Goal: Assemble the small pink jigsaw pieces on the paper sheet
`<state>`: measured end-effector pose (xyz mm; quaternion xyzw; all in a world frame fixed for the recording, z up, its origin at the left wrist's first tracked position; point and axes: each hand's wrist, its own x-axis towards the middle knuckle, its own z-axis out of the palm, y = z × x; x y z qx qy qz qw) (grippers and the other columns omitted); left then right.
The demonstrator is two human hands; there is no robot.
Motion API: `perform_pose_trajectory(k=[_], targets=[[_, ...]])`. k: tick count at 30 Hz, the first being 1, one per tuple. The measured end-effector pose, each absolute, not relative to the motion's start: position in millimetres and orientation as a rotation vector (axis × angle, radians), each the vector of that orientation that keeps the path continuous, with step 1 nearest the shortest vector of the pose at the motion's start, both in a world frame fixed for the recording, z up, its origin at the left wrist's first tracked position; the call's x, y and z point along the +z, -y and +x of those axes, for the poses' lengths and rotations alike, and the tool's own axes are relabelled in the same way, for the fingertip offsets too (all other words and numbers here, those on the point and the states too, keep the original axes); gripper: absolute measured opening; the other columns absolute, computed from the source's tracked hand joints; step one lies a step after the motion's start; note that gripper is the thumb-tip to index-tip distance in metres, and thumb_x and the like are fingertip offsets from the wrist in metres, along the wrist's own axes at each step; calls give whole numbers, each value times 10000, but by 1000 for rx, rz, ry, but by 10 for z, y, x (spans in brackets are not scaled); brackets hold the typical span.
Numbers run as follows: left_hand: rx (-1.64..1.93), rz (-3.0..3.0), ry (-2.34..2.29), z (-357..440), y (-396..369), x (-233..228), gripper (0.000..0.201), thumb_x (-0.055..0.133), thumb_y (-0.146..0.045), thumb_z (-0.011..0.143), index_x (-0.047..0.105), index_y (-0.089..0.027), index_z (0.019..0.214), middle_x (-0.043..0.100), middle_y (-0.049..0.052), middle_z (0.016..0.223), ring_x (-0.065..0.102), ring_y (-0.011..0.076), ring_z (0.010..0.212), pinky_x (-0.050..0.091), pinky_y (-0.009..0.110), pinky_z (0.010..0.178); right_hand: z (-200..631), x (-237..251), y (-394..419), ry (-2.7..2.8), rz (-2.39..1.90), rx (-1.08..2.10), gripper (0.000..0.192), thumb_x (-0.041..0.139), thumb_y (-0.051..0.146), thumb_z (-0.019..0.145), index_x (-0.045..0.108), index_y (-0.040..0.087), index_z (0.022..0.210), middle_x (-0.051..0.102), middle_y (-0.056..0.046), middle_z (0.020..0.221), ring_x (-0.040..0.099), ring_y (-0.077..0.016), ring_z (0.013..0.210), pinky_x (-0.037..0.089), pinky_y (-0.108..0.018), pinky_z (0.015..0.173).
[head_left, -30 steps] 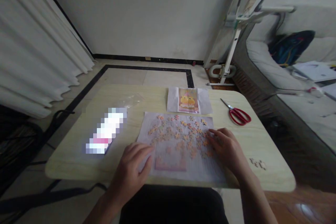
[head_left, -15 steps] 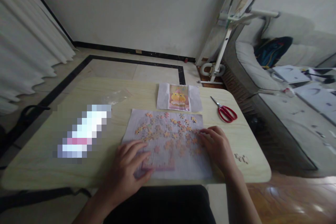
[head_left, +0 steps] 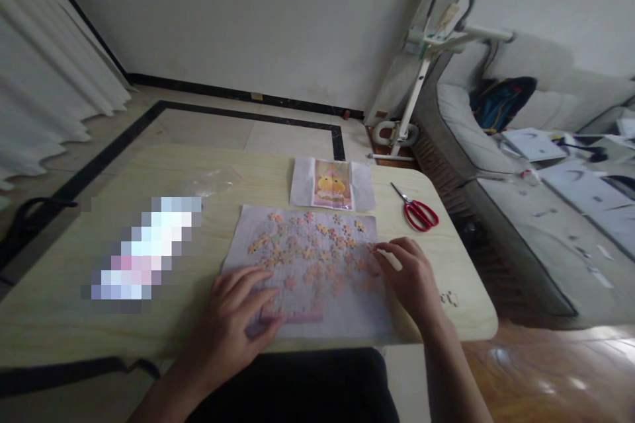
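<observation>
Person's left grip (head_left: 233,304), wide, at the left edge of the white sheet (head_left: 353,322); right grip (head_left: 411,274), narrow, its hold unclear from here; jigsaw pieces (head_left: 323,256) between and beyond both; scissors (head_left: 415,209) past the right

Ranges from yellow and orange to pink across the jigsaw pieces (head_left: 324,256), plain white on the paper sheet (head_left: 357,317) beneath, deeper pink on the straight-edged strip (head_left: 300,315). Shows a yellow cartoon figure on pink and tan in the printed picture (head_left: 331,188). Turns red on the handles of the scissors (head_left: 407,201), pale cream with faint wood grain over the table (head_left: 268,178), white on the curtain (head_left: 44,66).
</observation>
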<state>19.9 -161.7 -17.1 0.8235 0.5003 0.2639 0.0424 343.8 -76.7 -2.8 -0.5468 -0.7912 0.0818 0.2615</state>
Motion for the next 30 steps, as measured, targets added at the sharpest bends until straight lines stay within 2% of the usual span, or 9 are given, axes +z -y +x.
perform_pose_trajectory(k=[7,16,22,26,30], targets=[[803,2516,-1526,185,1625,-181,211,651,-259,830,642,-214,1035,615,96,1169,524,293,1132,407,476,934,3486,-13,804,2103,-1495,164,129,603,276,913,711,216,948,665,-65,874,597,-220,823,495,-377,757],[819,2497,-1521,194,1614,-195,213,636,-262,836,636,-223,1045,602,88,1175,516,291,1133,407,470,935,3440,-108,816,2037,-1500,267,159,571,256,925,719,212,964,645,-66,899,603,-210,838,503,-354,761],[828,2508,-1505,181,1618,-188,230,635,-250,826,631,-230,1055,605,86,1171,519,294,1129,403,473,932,3599,-135,803,1989,-1517,245,275,590,231,905,666,175,1163,641,-78,938,594,-222,862,512,-369,766],[825,2506,-1502,176,1611,-183,241,631,-231,821,631,-241,1061,607,79,1175,519,290,1134,402,467,937,3701,-119,860,1883,-1601,189,254,599,233,895,677,184,1132,634,-74,936,597,-220,853,516,-371,766],[829,2522,-1494,180,1607,-186,237,625,-242,828,626,-238,1064,606,83,1179,520,291,1136,402,466,934,3625,-119,891,1970,-1604,309,229,585,228,897,694,192,1095,615,-79,969,595,-221,894,508,-363,795]])
